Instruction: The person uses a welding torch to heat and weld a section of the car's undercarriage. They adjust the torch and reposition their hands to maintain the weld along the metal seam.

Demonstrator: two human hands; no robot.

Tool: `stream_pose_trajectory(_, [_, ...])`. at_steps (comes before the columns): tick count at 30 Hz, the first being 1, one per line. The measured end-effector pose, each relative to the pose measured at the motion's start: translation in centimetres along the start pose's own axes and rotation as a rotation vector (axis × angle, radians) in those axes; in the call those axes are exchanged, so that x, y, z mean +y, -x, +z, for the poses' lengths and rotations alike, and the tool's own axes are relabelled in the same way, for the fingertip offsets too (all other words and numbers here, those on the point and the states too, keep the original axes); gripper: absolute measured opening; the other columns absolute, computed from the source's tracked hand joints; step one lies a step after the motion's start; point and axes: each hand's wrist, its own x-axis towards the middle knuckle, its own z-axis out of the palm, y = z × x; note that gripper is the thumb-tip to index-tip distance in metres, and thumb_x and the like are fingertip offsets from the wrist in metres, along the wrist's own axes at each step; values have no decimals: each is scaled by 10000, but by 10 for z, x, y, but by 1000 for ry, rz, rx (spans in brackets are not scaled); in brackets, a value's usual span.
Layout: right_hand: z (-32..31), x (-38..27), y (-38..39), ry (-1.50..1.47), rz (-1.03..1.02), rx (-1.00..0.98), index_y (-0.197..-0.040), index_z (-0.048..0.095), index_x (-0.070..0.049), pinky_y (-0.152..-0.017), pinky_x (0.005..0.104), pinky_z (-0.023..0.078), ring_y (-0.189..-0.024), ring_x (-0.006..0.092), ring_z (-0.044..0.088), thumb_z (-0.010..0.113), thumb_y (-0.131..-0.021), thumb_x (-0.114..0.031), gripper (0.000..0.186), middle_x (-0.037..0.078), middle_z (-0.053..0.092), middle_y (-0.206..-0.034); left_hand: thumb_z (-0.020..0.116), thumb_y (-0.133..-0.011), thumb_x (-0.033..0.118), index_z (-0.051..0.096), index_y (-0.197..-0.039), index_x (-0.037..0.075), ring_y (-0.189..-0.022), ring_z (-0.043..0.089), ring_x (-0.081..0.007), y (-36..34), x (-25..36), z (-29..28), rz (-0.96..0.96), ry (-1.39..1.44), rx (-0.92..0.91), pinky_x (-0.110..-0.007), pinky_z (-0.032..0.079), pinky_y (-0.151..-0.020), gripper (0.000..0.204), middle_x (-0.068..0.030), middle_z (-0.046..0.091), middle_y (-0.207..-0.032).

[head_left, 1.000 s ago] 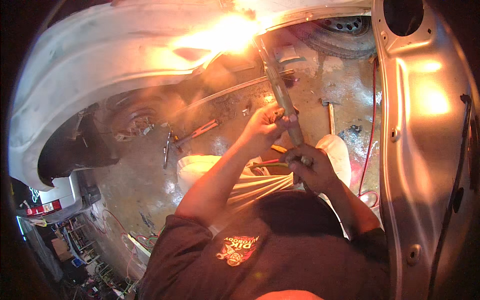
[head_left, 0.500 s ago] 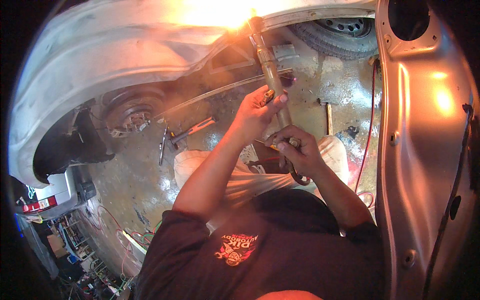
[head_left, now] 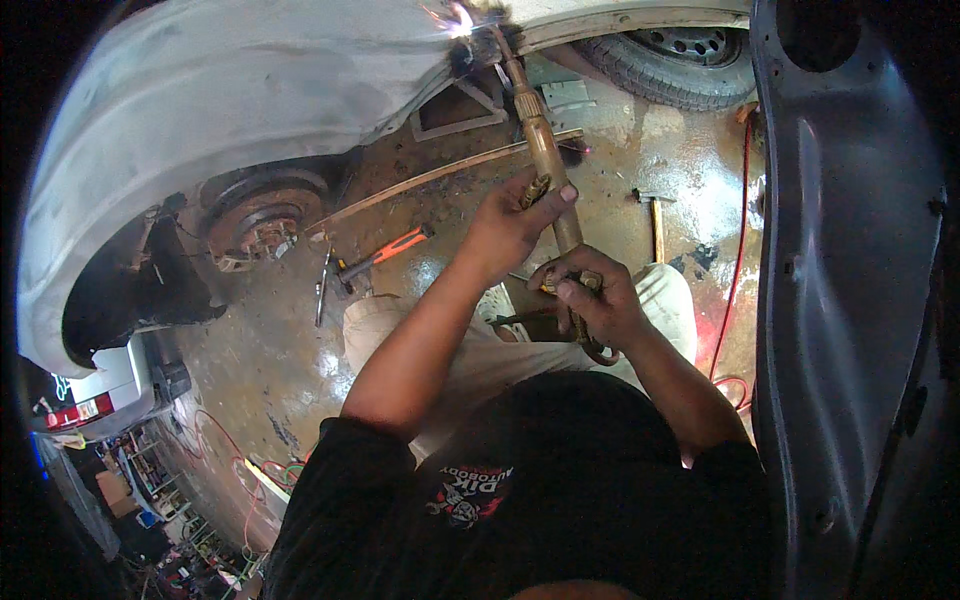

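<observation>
A long brass gas torch [head_left: 543, 148] slants up from my lap to the car's pale grey body panel [head_left: 270, 90]. My left hand [head_left: 512, 228] is closed around the torch's middle, its thumb along the barrel beside a small brass fitting. Lower down, my right hand [head_left: 598, 298] is wrapped round the torch's rear end, next to the valve knobs; a curved hose end hangs below it. At the torch's tip, a small bright flame [head_left: 460, 22] burns against the panel's lower edge, where the metal is blackened. The exact contact of tip and metal is lost in glare.
A hammer with an orange handle [head_left: 385, 252], a ratchet [head_left: 322, 288] and a wooden-handled hammer [head_left: 657, 225] lie on the floor. A rusty brake drum [head_left: 262, 228] sits left, a tire [head_left: 665, 75] at the far right. A car door [head_left: 850, 300] stands close on my right, beside a red hose [head_left: 738, 260].
The wide orange glare at the torch tip has shrunk to a small white-pink flame, and the door has gone from orange-lit to dark. Both hands keep their hold, the torch tip shifting slightly.
</observation>
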Motion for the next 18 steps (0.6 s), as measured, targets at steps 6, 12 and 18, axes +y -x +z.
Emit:
stream_pose_trajectory(6, [2,-3,1,-89,63,24,-1128,657,-19,-601,280,588,-704,118,699,634,-1026,-94,129,105,742,-1110,754,-1014,376,692,-1107,82,-708,457,-44,-3,-5,1,62,60,-15,-248,354,-618,315,83,583,-841])
stream_pose_trajectory(12, [2,-3,3,-72,47,3,-1134,612,-23,-591,286,581,-652,124,682,602,-1049,-117,127,166,734,-1115,746,-1018,393,696,-1106,91,-706,461,-41,-1,-10,1,96,59,-20,-247,364,-620,318,83,585,-846])
stream_pose_trajectory(18, [2,-5,-3,-78,41,-5,-1135,590,-29,-579,287,575,-619,132,675,602,-1060,-144,138,215,722,-1126,755,-1012,389,698,-1101,96,-699,462,-44,-4,-8,0,57,49,5,-246,367,-606,311,81,589,-846])
